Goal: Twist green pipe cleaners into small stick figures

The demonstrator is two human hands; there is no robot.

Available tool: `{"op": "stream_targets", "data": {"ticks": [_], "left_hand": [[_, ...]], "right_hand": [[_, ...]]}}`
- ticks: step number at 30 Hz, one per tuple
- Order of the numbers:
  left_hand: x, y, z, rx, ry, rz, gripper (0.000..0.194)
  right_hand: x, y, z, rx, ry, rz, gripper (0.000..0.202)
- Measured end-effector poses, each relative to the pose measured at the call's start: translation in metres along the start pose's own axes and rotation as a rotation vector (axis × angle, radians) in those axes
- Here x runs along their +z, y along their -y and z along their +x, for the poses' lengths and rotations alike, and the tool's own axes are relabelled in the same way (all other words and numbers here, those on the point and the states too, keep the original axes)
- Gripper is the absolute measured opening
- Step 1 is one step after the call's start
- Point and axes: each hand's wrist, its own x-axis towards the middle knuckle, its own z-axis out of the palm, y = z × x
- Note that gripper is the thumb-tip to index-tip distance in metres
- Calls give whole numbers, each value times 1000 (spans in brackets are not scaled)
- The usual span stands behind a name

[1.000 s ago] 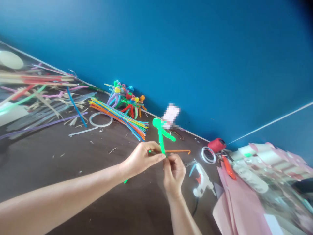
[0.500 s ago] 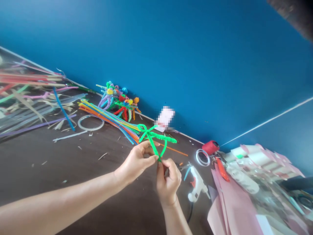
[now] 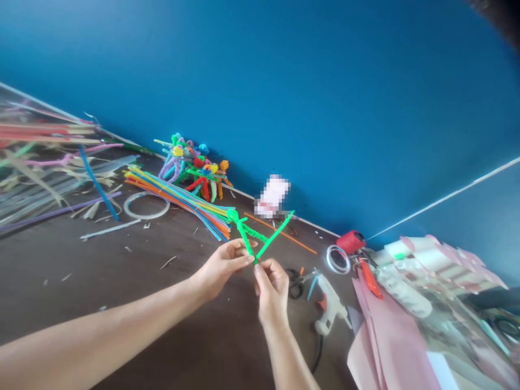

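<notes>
Between my two hands is a bent green pipe cleaner figure [image 3: 245, 236], with a rounded knob at its upper left and thick coiled limbs. My left hand [image 3: 223, 264] pinches it near the lower end of one coiled limb. With thumb and forefinger, my right hand [image 3: 273, 287] grips the same low corner, where a thinner straight length slants up to the right. Both hands are off the table, fingertips almost touching. Behind the figure lies a bundle of pipe cleaners [image 3: 182, 199] in yellow, orange and blue.
Finished-looking pipe cleaner figures [image 3: 199, 168] sit against the blue wall [image 3: 309, 97]. On the right are a glue gun [image 3: 330, 306], scissors [image 3: 298, 281], a red spool [image 3: 350, 242] and pink paper [image 3: 390, 330]. A clear tape ring [image 3: 147, 206] and loose strips lie left.
The thin green length, curved before, now points straight up to the right. My hands have shifted slightly left, and the figure has turned so its knob faces differently.
</notes>
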Motion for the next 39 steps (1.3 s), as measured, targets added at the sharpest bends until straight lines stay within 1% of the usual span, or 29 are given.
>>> {"op": "stream_targets", "data": {"ticks": [3,5,9,14,16,19,24,29,31,33,36,39], "left_hand": [[-3,2,0,-49,10,-29,31],[-4,4,0,-72,40,-55,28],[-5,5,0,-65,84,-70,23],[-4,3,-1,-15,68,-25,19],[-4,3,-1,-13,56,-20,23],[-4,4,-2,-52,41,-21,31],[-5,6,-3,-105,30,-36,25],[-7,7,-2,-120,-5,-19,28],[-8,7,0,-95,-41,26,27],[-9,8,2,-36,-82,83,26],[-10,10,4,43,-125,152,25],[-8,11,2,73,-130,218,26]], "right_hand": [[1,-2,0,-53,-19,-53,22],[1,-3,-1,-79,-47,-89,21],[2,-4,-2,-115,-88,-152,20],[2,-3,-2,-104,-73,-172,19],[2,-2,-2,-98,-69,-186,20],[3,-1,-3,-91,-68,-194,20],[2,1,-2,-62,-58,-198,19],[-1,0,1,-100,-38,-259,19],[-1,-1,2,-97,-11,-251,16],[-1,-2,2,-86,4,-206,12],[1,-4,2,-105,-23,-144,12],[1,-6,3,-131,-61,-124,13]]}}
